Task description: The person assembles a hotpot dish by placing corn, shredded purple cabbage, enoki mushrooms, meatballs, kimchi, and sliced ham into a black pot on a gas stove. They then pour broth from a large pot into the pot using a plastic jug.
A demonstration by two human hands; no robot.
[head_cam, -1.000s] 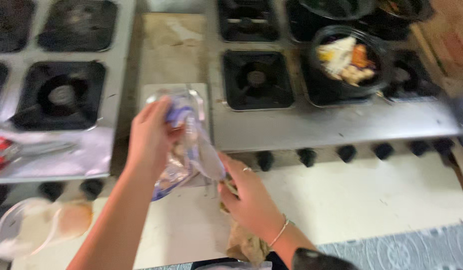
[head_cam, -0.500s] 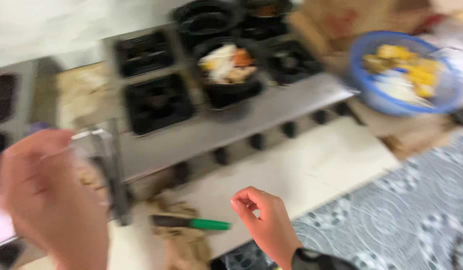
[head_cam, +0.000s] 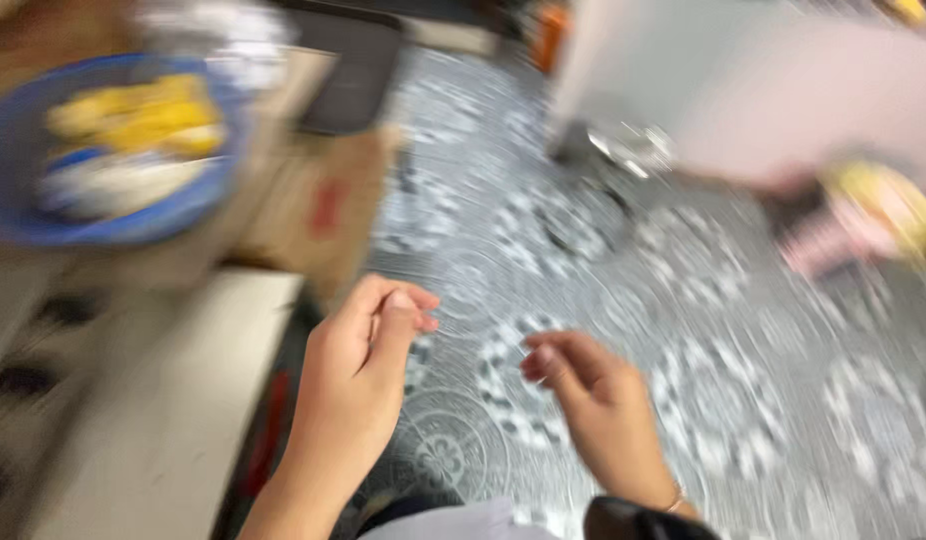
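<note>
Hands: left hand (head_cam: 358,365), right hand (head_cam: 593,400) grips curled, empty | brown carton (head_cam: 318,215) beside blue bowl (head_cam: 173,205)

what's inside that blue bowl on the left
The blue bowl holds yellow pieces above something white. Blur hides what food they are, and they cover whatever lies beneath. Neither hand touches it.

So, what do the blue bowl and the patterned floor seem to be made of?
The blue bowl looks like plastic: a uniform bright colour with a smooth, thin rim, though blur leaves this open. The patterned floor appears to be tile or printed vinyl, grey with repeating white circular motifs and a slight sheen; no joints are clear enough to decide.
</note>
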